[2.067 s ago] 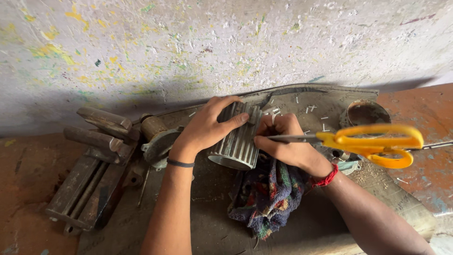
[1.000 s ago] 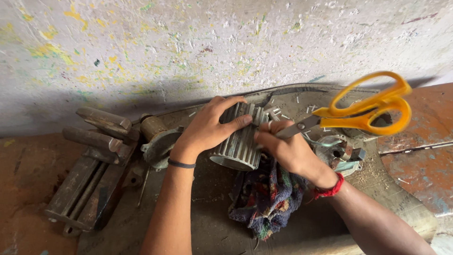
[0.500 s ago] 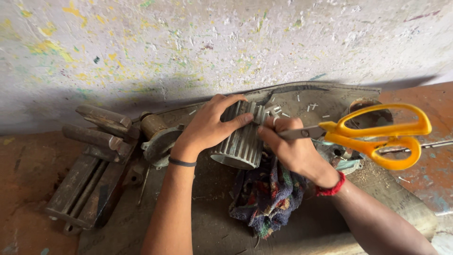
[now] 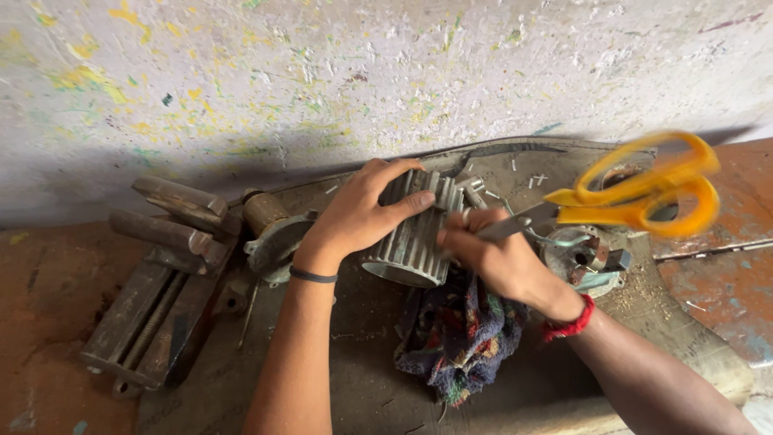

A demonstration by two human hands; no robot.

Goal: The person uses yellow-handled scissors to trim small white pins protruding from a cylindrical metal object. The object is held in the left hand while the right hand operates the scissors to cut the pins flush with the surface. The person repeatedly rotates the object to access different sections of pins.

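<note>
Gripped by the left hand (image 4: 358, 217) from above, the ribbed cylinder (image 4: 415, 234) lies tilted near the slab's (image 4: 338, 354) far edge, its axis running from near-left to far-right. Right hand (image 4: 491, 254) pinches the scissors (image 4: 636, 193) at the blades against the cylinder; handles point right. Since half a second ago, the handles have risen slightly.

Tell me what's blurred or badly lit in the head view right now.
Head view: the yellow-handled scissors are motion-smeared in the right hand; the left hand and ribbed metal cylinder are sharp; light is soft and even, with a dim shadow band along the wall's foot; no glare.
</note>
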